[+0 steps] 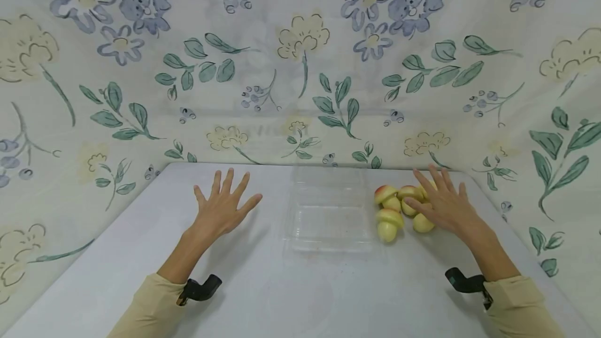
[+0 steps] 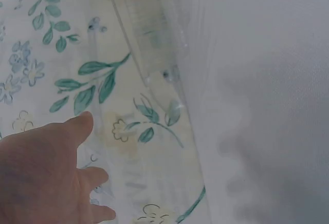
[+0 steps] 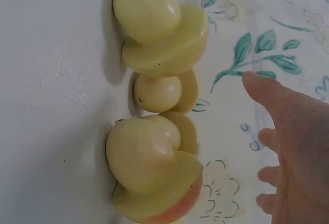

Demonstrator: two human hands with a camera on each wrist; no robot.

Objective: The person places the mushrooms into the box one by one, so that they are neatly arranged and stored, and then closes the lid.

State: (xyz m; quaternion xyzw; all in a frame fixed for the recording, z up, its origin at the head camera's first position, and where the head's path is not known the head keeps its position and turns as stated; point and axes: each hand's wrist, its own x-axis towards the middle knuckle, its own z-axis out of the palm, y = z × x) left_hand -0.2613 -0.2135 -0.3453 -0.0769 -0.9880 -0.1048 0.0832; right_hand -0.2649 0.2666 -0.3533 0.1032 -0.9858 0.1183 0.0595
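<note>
Clear rectangular plastic container [image 1: 328, 246] flat on white table [image 1: 300, 296], between the hands; probably central so both can reach it

Yellow, glossy mushroom-shaped pieces [image 1: 389, 231], some caps red-tinged, clustered just right of container; grouping likely keeps them near right hand [image 1: 446, 210]

Right hand over cluster, fingers spread apart, gripping nothing

Left hand [image 1: 218, 215] left of container, fingers straight and apart, also without a load

- left sleeve [image 1: 152, 301], right sleeve [image 1: 521, 301]: plain tan cloth, creased, ending short of the wrist
- left mount [image 1: 203, 289]: black, bent, juts from cuff, thumb side
- right mount [image 1: 465, 281]: same black bent shape
- left hand [image 1: 219, 213], right hand [image 1: 447, 206]: bare
</note>
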